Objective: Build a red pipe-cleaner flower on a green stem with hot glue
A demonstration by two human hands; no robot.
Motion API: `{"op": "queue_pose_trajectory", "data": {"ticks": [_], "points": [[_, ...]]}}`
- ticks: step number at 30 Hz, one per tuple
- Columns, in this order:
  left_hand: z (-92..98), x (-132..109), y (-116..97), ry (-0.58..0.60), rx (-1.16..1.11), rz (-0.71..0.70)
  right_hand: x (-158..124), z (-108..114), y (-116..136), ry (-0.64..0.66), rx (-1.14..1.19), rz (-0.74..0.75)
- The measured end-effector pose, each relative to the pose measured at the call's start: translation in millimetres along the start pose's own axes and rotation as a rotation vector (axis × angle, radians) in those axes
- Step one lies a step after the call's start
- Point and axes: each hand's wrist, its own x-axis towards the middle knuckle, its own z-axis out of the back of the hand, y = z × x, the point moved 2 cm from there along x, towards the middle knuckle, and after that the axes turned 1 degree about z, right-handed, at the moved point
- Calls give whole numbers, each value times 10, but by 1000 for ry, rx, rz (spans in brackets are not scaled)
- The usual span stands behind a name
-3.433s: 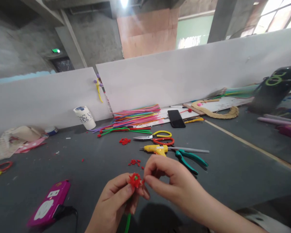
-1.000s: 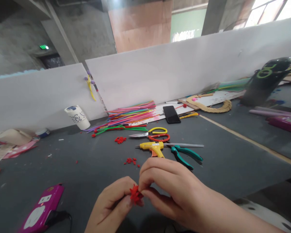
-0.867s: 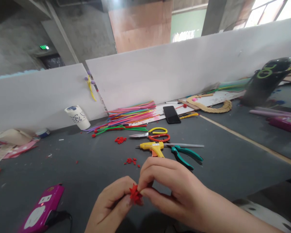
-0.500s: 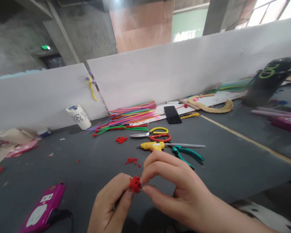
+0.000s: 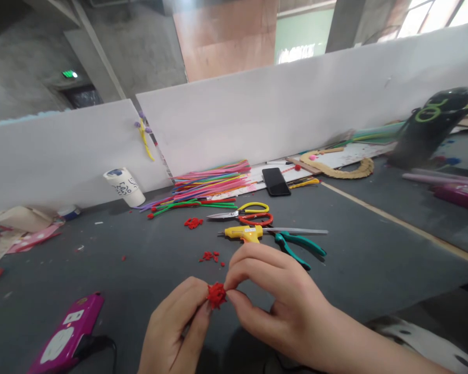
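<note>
My left hand (image 5: pixel 175 327) is closed around the stem just under a small red fuzzy pipe-cleaner flower (image 5: pixel 216 295), holding it up near the bottom middle of the view. My right hand (image 5: pixel 269 296) pinches the right side of the red flower head with thumb and forefinger, its other fingers curled. Most of the green stem is hidden behind my left fingers. Just beyond my hands, small red pipe-cleaner bits (image 5: pixel 210 256) lie on the grey table.
A yellow glue gun (image 5: pixel 244 233), teal pliers (image 5: pixel 298 246), yellow-handled scissors (image 5: pixel 239 211) and red scissors (image 5: pixel 257 219) lie behind my hands. Further back are coloured pipe cleaners (image 5: pixel 210 186), a black phone (image 5: pixel 276 181) and a paper cup (image 5: pixel 124 187). A pink power strip (image 5: pixel 68 332) sits front left.
Both hands rose slightly with the flower, and my right fingers shifted their pinch on the red head. The view drifted a little; the tools on the table stayed put.
</note>
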Motion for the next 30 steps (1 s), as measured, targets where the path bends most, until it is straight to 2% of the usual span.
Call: {"op": "queue_pose_trajectory", "data": {"ticks": [2, 6, 11, 19, 24, 30], "points": [[4, -3, 10, -58, -9, 7, 5, 0, -9, 5, -2, -4], [-14, -3, 6, -80, -39, 29, 7, -2, -32, 22, 5, -20], [-13, -9, 10, -48, -35, 66, -15, -16, -47, 71, 31, -34], [8, -15, 55, -14, 14, 50, 11, 12, -58, 132, -58, 37], [25, -5, 48, 80, 59, 29, 12, 22, -62, 172, -56, 28], [15, -11, 48, 65, 52, 57, 12, 32, -55, 178, -83, 46]]}}
